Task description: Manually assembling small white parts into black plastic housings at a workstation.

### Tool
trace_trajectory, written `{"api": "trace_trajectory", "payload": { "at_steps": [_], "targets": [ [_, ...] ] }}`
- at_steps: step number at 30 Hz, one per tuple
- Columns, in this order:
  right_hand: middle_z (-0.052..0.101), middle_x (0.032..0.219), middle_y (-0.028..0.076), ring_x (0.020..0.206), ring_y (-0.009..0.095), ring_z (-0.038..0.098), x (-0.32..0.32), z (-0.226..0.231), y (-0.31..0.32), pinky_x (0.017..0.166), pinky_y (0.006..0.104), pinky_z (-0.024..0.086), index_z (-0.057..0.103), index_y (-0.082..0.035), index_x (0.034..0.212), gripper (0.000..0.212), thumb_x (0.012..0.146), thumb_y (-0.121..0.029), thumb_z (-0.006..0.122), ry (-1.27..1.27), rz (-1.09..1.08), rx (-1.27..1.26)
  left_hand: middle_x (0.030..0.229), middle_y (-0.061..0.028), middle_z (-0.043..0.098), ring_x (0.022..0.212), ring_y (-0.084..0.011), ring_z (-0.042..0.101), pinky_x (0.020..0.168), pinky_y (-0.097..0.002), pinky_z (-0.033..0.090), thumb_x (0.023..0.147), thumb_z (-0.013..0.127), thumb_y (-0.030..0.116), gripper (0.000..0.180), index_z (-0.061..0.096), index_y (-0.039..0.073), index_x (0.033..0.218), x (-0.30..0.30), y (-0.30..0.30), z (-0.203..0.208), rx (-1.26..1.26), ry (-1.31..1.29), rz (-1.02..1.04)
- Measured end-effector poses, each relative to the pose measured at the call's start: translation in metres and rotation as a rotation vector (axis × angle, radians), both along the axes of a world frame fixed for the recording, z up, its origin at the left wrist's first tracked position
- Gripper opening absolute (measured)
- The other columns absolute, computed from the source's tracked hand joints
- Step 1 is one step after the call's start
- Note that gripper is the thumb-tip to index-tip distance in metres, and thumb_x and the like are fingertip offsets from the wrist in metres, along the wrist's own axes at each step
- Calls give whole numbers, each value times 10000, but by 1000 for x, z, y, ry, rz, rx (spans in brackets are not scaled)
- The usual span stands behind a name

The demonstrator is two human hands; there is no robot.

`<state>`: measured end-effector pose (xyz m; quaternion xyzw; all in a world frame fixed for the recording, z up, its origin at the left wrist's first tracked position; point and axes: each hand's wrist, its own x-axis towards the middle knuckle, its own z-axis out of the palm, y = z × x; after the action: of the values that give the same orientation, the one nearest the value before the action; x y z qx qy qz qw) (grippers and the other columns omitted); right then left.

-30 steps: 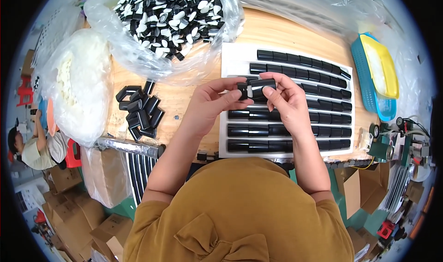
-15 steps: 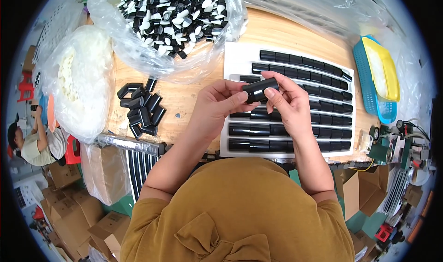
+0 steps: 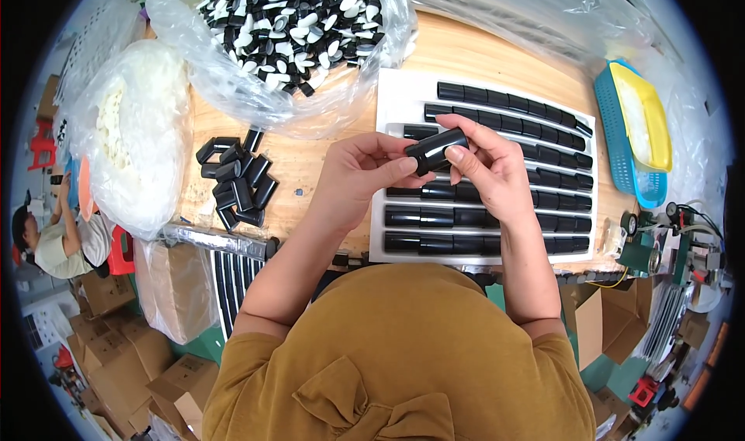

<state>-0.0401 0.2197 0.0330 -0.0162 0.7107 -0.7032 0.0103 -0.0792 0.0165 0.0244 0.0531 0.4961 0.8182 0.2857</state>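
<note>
Both hands hold one glossy black cap-like cylinder (image 3: 442, 147) above a white board. The thumb and fingers of my left hand (image 3: 353, 173) pinch its left end, and those of my right hand (image 3: 497, 169) grip its right end. It lies tilted, right end higher. Under my hands, the white board (image 3: 403, 103) carries several rows of similar black cylinders (image 3: 450, 218), laid end to end. Part of the middle rows is hidden by my hands. Left of my left forearm lies a loose pile of black pieces (image 3: 242, 185) on the wooden table.
A clear plastic bag (image 3: 272, 119) of small black and white parts lies open at the back. Left of it is another bag (image 3: 147, 185) with whitish contents. Blue and yellow baskets (image 3: 613, 130) stand at right, near a green gauge device (image 3: 644, 247). A person (image 3: 66, 243) is at far left.
The black cylinder stays between both hands. My right hand's fingers and wrist have shifted slightly around it; the rest looks the same.
</note>
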Motion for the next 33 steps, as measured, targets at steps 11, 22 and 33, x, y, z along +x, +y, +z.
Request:
{"api": "trace_trajectory", "payload": {
  "at_steps": [11, 22, 33],
  "targets": [
    [600, 857, 11, 688, 75, 558, -2, -17, -20, 642, 207, 493, 527, 2, 1297, 430, 878, -2, 624, -71, -199, -137, 1016, -172, 659, 885, -294, 691, 780, -354, 593, 861, 640, 2, 173, 610, -45, 1025, -1, 12, -20, 97, -154, 69],
    [584, 983, 65, 773, 149, 544, 3, 1, -5, 664, 262, 473, 609, -41, 1188, 702, 551, -175, 873, 419, 11, 403, 1154, -73, 570, 981, -174, 607, 817, -288, 505, 711, 779, 0, 606, 547, 3, 1272, -12, -4, 1, 23, 314, -169],
    [611, 949, 85, 782, 177, 547, 14, -1, -4, 712, 287, 457, 606, 14, 1187, 712, 558, -211, 850, 411, 75, 349, 1213, -96, 524, 1099, -190, 543, 919, -318, 468, 699, 822, 92, 682, 532, 7, 1310, -9, -7, -3, -59, 666, -265]
  ]
}}
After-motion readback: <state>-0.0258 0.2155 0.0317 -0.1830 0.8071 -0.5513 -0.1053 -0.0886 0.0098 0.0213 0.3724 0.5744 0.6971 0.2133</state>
